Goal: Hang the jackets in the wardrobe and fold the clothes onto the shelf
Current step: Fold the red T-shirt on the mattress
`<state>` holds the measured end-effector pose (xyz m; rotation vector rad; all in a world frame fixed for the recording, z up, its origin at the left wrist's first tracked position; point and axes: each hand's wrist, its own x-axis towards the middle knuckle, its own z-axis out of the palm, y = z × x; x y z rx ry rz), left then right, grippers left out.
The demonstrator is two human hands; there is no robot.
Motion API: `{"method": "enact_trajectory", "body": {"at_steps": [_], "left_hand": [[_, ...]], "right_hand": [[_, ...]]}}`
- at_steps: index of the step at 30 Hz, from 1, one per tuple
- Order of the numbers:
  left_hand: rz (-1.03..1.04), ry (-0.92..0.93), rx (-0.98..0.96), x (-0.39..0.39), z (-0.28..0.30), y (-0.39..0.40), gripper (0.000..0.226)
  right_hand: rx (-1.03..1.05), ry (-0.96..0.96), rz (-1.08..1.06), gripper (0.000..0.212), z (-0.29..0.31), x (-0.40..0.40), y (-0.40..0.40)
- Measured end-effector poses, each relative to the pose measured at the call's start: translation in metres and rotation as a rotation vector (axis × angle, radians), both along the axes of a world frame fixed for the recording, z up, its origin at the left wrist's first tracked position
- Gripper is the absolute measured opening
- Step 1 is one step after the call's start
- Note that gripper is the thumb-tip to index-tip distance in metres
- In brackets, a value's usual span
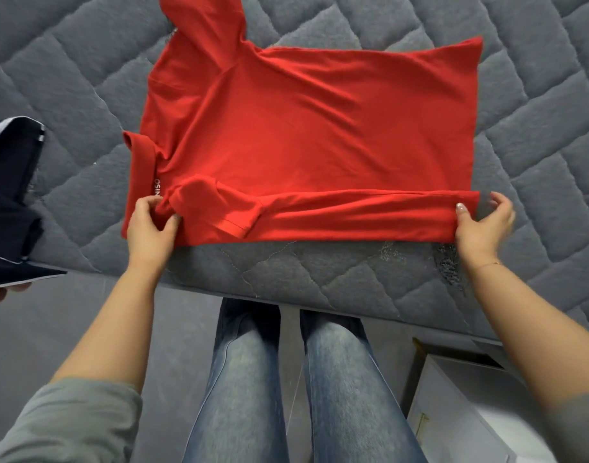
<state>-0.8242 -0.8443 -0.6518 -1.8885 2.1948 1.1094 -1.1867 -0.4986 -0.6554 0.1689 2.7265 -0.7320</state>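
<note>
A red polo shirt (303,128) lies spread on the grey quilted mattress (536,111), collar to the left and hem to the right. Its near side and near sleeve are folded over in a long strip along the mattress's front edge. My left hand (151,225) grips that folded strip at the collar end, fingers pinching the cloth. At the hem end my right hand (483,225) holds the strip's corner, thumb on top. The far sleeve sticks out at the top of the view.
A dark navy garment with white trim (9,195) lies on the mattress's left edge. A white box or cabinet (460,406) stands on the floor at the lower right, by my legs in jeans (286,379). The grey floor lies below the mattress edge.
</note>
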Motion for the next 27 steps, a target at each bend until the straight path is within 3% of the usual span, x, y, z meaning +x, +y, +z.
{"method": "enact_trajectory", "body": {"at_steps": [2, 4, 6, 8, 11, 16, 20, 22, 26, 27], "left_hand": [[-0.028, 0.021, -0.126, -0.002, 0.010, 0.008, 0.036], [0.012, 0.126, -0.211, -0.004, 0.018, 0.013, 0.028], [0.162, 0.299, -0.053, -0.011, 0.024, 0.016, 0.024], [0.236, 0.294, 0.151, -0.019, 0.022, 0.014, 0.031], [0.171, 0.154, 0.204, -0.027, 0.008, 0.003, 0.034], [0.135, 0.014, 0.175, -0.046, -0.002, -0.002, 0.053], [0.086, 0.013, 0.102, -0.044, -0.003, 0.001, 0.043], [0.094, 0.063, 0.236, -0.040, -0.004, -0.003, 0.040], [0.311, 0.255, 0.681, -0.032, 0.006, -0.005, 0.008], [0.333, 0.249, 0.751, -0.030, 0.007, -0.005, 0.010]], "right_hand": [[0.023, 0.108, 0.029, 0.050, 0.014, 0.025, -0.021], [-0.112, 0.098, 0.154, 0.030, 0.022, 0.059, -0.049], [-0.243, -0.124, 0.242, 0.015, 0.024, 0.101, -0.084], [-0.305, -0.423, 0.264, 0.012, 0.021, 0.145, -0.122], [-0.377, -0.721, 0.190, 0.026, 0.009, 0.195, -0.173], [-0.426, -0.688, -0.013, 0.021, -0.001, 0.219, -0.224], [-0.573, -0.720, -0.293, 0.011, 0.000, 0.217, -0.232], [-0.632, -0.754, -0.365, 0.013, 0.000, 0.213, -0.230], [-0.656, -0.806, -0.312, 0.025, -0.004, 0.210, -0.226], [-0.631, -0.797, -0.286, 0.029, -0.005, 0.210, -0.226]]}}
